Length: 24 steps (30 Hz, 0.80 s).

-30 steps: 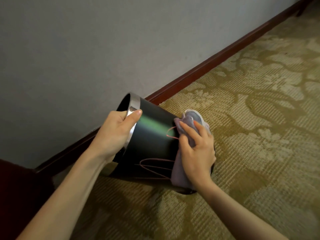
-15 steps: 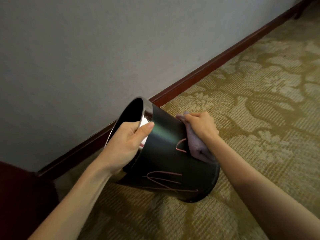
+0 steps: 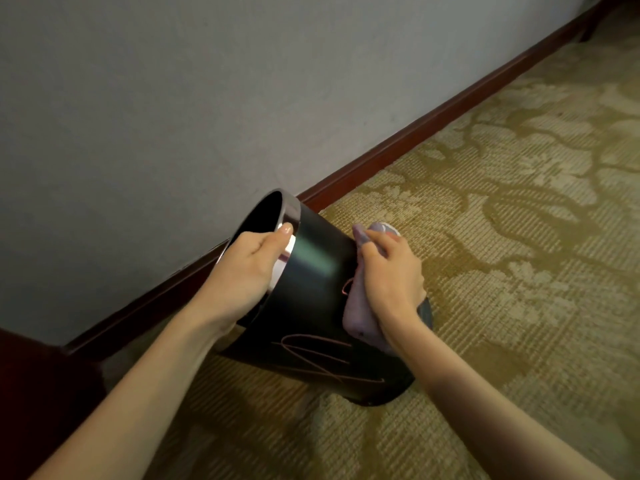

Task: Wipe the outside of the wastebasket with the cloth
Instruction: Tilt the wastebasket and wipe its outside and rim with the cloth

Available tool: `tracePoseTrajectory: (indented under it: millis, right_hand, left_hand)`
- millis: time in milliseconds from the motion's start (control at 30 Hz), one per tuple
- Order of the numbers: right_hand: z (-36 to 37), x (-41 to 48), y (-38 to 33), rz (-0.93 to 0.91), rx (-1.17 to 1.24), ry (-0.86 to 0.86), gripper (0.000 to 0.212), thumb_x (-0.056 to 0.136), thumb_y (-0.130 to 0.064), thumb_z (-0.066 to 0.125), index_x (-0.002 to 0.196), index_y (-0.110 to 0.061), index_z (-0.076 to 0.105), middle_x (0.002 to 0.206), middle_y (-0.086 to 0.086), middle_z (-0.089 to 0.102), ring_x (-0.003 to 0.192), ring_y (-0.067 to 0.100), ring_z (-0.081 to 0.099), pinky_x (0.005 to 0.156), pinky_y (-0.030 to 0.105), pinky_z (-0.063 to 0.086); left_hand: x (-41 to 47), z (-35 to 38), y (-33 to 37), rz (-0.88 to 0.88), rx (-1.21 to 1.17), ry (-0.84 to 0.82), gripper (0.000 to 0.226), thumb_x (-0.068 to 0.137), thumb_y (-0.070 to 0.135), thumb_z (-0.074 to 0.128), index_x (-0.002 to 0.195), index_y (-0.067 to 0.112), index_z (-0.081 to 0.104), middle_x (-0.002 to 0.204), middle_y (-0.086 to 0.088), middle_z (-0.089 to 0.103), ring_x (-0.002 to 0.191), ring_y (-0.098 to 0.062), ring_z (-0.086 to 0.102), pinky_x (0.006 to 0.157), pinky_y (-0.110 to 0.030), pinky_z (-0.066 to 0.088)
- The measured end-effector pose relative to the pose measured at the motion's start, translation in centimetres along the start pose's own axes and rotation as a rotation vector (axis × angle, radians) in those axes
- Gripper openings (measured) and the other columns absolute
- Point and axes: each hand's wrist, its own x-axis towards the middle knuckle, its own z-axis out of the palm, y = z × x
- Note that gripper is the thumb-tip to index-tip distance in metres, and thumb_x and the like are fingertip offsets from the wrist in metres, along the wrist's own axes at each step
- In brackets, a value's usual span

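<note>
A black round wastebasket (image 3: 311,306) with a shiny metal rim lies tilted on the carpet, its mouth turned up and left toward the wall. Thin pink scribble lines mark its side. My left hand (image 3: 247,275) grips the metal rim, thumb on the outside. My right hand (image 3: 393,275) presses a crumpled pale purple cloth (image 3: 358,315) against the basket's right side, near its base. The hand covers most of the cloth.
A grey wall (image 3: 173,98) with a dark red-brown baseboard (image 3: 415,133) runs diagonally behind the basket. Patterned olive and beige carpet (image 3: 502,271) covers the floor to the right and front. A dark red-brown furniture edge (image 3: 27,375) stands at the lower left.
My right hand slid the cloth from the basket's upper side down toward its base. The basket stays tilted in my left hand, shifted slightly.
</note>
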Motion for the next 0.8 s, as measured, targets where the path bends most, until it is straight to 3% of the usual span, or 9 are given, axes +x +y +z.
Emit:
tracePoseTrajectory:
  millis: [100, 200, 300, 333, 400, 567, 633, 733, 800]
  right_hand:
    - [0.8, -2.8, -0.2, -0.107, -0.004, 0.091, 0.039, 0.082, -0.036, 0.047, 0.117, -0.036, 0.065, 0.138, -0.007, 0.051, 0.132, 0.024, 0.038, 0.106, 0.048, 0.034]
    - [1.8, -5.5, -0.2, -0.254, -0.055, 0.183, 0.039, 0.084, -0.030, 0.050, 0.120, -0.033, 0.064, 0.137, -0.002, 0.053, 0.131, 0.028, 0.039, 0.105, 0.053, 0.034]
    - [2.1, -6.2, 0.0, -0.307, -0.079, 0.202, 0.040, 0.084, -0.030, 0.051, 0.122, -0.035, 0.063, 0.135, -0.001, 0.054, 0.130, 0.029, 0.040, 0.103, 0.054, 0.035]
    - [2.0, -6.0, 0.0, -0.306, -0.080, 0.195, 0.040, 0.084, -0.030, 0.050, 0.122, -0.036, 0.063, 0.134, -0.002, 0.054, 0.130, 0.028, 0.040, 0.102, 0.054, 0.035]
    - [1.7, -5.4, -0.1, -0.300, -0.076, 0.163, 0.040, 0.084, -0.031, 0.049, 0.121, -0.036, 0.063, 0.131, -0.005, 0.055, 0.128, 0.026, 0.041, 0.102, 0.053, 0.035]
    - [1.4, -4.1, -0.7, -0.280, -0.108, 0.075, 0.037, 0.086, -0.031, 0.051, 0.120, -0.038, 0.063, 0.126, -0.008, 0.057, 0.124, 0.026, 0.043, 0.100, 0.047, 0.034]
    - [1.3, -3.3, -1.2, -0.270, -0.124, 0.040, 0.036, 0.086, -0.032, 0.050, 0.120, -0.038, 0.063, 0.126, -0.006, 0.057, 0.122, 0.027, 0.045, 0.098, 0.047, 0.035]
    - [1.0, -1.7, -2.4, -0.241, -0.117, -0.029, 0.034, 0.087, -0.036, 0.048, 0.116, -0.037, 0.065, 0.126, -0.004, 0.060, 0.116, 0.030, 0.050, 0.099, 0.050, 0.039]
    - [0.8, -0.5, -3.2, -0.186, -0.098, -0.076, 0.031, 0.086, -0.041, 0.048, 0.108, -0.039, 0.069, 0.121, -0.003, 0.065, 0.111, 0.032, 0.057, 0.097, 0.049, 0.042]
  left_hand:
    - [0.3, -0.2, 0.3, -0.007, 0.032, -0.015, 0.062, 0.096, 0.046, 0.038, 0.095, -0.011, 0.062, 0.093, -0.031, 0.068, 0.079, -0.036, 0.067, 0.070, -0.036, 0.047]
    - [0.1, -0.6, 0.6, -0.026, 0.049, -0.035, 0.070, 0.090, 0.053, 0.039, 0.086, -0.015, 0.058, 0.082, -0.026, 0.061, 0.074, -0.025, 0.052, 0.068, -0.037, 0.038]
    - [0.0, -0.5, 0.8, -0.010, 0.084, -0.010, 0.067, 0.093, 0.049, 0.039, 0.089, -0.015, 0.058, 0.083, -0.033, 0.064, 0.069, -0.033, 0.059, 0.064, -0.043, 0.045]
    - [-0.1, -0.4, 0.8, 0.005, 0.107, 0.008, 0.065, 0.094, 0.047, 0.039, 0.091, -0.015, 0.059, 0.084, -0.031, 0.067, 0.070, -0.037, 0.063, 0.064, -0.046, 0.048]
    - [-0.2, -0.2, 1.0, 0.039, 0.128, 0.034, 0.059, 0.095, 0.043, 0.039, 0.088, -0.010, 0.063, 0.076, -0.018, 0.071, 0.067, -0.028, 0.066, 0.062, -0.045, 0.049]
    - [-0.2, -0.1, 1.2, 0.048, 0.102, 0.034, 0.067, 0.091, 0.047, 0.039, 0.087, -0.018, 0.056, 0.090, -0.042, 0.059, 0.072, -0.024, 0.055, 0.067, -0.038, 0.043]
    - [-0.3, -0.2, 1.0, 0.034, 0.088, 0.031, 0.067, 0.091, 0.047, 0.039, 0.085, -0.017, 0.056, 0.084, -0.042, 0.059, 0.074, -0.023, 0.053, 0.067, -0.037, 0.040]
    - [-0.5, -0.2, 0.6, 0.043, 0.077, 0.046, 0.066, 0.093, 0.046, 0.040, 0.084, -0.018, 0.055, 0.073, -0.025, 0.058, 0.072, -0.022, 0.051, 0.065, -0.036, 0.039]
    - [-0.7, -0.1, 0.4, 0.061, 0.073, 0.039, 0.063, 0.096, 0.042, 0.040, 0.086, -0.019, 0.054, 0.072, -0.033, 0.057, 0.069, -0.023, 0.052, 0.062, -0.034, 0.041]
